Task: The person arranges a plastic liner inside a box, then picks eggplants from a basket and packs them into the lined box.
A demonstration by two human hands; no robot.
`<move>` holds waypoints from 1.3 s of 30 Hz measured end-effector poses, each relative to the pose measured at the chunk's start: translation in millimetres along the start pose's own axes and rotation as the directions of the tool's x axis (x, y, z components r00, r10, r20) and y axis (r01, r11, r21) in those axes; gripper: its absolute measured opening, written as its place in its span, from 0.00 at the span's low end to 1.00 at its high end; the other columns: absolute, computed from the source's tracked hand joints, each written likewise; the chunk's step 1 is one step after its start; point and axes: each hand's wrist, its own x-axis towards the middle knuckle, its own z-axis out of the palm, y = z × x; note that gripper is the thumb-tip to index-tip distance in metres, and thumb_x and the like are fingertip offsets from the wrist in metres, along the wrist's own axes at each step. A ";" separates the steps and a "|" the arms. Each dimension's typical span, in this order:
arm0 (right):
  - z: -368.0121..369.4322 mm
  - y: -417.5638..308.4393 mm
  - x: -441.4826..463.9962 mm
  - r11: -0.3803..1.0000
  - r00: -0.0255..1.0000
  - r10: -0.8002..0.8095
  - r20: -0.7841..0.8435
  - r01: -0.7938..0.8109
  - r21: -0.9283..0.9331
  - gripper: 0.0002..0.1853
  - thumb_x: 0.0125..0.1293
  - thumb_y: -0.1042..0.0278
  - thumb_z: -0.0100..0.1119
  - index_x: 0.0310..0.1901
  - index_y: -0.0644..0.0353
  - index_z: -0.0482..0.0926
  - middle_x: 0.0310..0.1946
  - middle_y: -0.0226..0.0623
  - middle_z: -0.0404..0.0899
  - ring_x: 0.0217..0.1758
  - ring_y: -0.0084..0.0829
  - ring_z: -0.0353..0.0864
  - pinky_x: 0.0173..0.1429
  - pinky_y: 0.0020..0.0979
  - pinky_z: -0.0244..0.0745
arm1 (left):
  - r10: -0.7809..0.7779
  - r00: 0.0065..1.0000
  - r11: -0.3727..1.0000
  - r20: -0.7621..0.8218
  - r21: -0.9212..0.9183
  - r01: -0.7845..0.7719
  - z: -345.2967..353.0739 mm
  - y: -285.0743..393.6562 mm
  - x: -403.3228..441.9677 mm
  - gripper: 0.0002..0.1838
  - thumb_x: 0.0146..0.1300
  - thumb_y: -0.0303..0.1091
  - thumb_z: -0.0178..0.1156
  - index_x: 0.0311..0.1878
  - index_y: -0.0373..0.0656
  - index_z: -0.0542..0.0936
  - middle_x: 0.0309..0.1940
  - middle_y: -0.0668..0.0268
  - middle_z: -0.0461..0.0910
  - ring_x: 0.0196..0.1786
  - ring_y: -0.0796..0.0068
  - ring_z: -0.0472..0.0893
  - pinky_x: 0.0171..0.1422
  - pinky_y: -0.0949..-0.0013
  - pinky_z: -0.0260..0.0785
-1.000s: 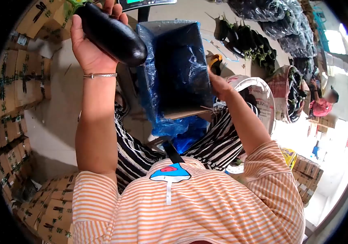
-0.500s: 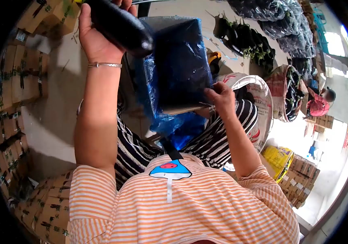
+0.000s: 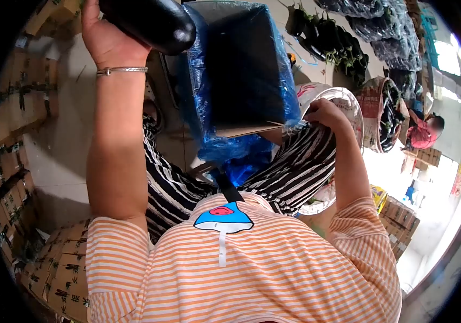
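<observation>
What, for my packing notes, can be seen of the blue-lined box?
The box looks like cardboard, rectangular, open end facing the camera, ahead of the striped trousers. Shiny, wrinkled blue plastic covers much of its rim and hangs outside, bunching at the near side, where a brown strip shows. Inside is dark; contents cannot be made out. Whether the right hand beside it touches it is unclear.

The person wears a short-sleeved orange-and-white striped shirt (image 3: pixel 273 269); its front bears a blue, white and red motif (image 3: pixel 224 217) above a narrow white strip (image 3: pixel 222 249). Trousers (image 3: pixel 179 188) are striped black-and-white. A slim silver-coloured bracelet (image 3: pixel 122 70) encircles the left wrist (image 3: pixel 121 62).
</observation>
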 end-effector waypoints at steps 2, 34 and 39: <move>-13.9 -6.7 2.9 0.921 0.992 0.106 -0.061 -0.122 -0.371 0.15 0.50 0.67 0.68 0.41 0.60 0.82 0.33 0.38 0.83 0.37 0.34 0.81 0.44 0.33 0.73 | 0.004 1.000 0.999 0.016 0.034 -0.005 -3.3 2.1 0.5 0.24 0.66 0.46 0.53 0.48 0.29 0.76 0.46 0.49 0.79 0.49 0.55 0.80 0.59 0.58 0.71; 73.7 -155.5 -22.2 0.799 0.932 -0.327 0.157 0.184 0.573 0.12 0.70 0.63 0.51 0.43 0.64 0.76 0.31 0.40 0.77 0.35 0.30 0.75 0.41 0.30 0.71 | -0.149 0.985 0.981 -0.084 0.111 0.158 3.2 -27.5 -14.0 0.28 0.67 0.52 0.50 0.45 0.30 0.75 0.43 0.50 0.80 0.43 0.59 0.82 0.46 0.61 0.79; 93.3 -170.5 -66.1 0.726 0.904 -0.392 -0.168 0.417 0.547 0.09 0.68 0.67 0.52 0.41 0.65 0.74 0.27 0.40 0.76 0.28 0.27 0.74 0.35 0.29 0.71 | -0.367 0.891 0.908 -0.268 0.107 0.406 -12.4 -52.5 -44.5 0.30 0.65 0.56 0.52 0.52 0.34 0.70 0.54 0.47 0.73 0.49 0.63 0.79 0.49 0.66 0.75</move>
